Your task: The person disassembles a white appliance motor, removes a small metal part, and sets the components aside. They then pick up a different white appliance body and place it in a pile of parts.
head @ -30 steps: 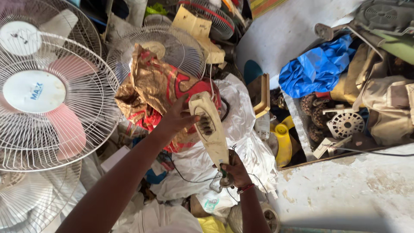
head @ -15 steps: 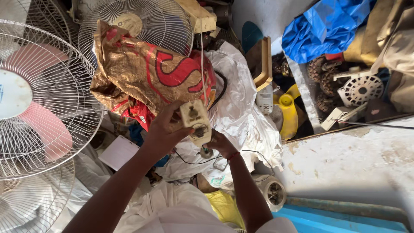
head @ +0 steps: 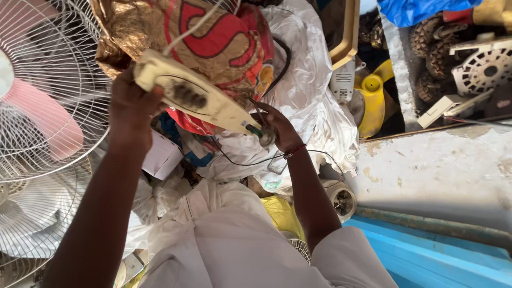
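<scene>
rough pale concrete floor [head: 442,170]; beside it a blue tray edge [head: 442,256], a small round motor [head: 341,198] just by the crumpled white plastic sheeting [head: 314,106].

Gold-red foil bag [head: 213,42], upper centre

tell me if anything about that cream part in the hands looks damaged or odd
The long cream plastic housing has a dark, grimy patch around its middle opening. The left hand grips one end; the right hand holds a tool at the other. No crack is visible.
</scene>
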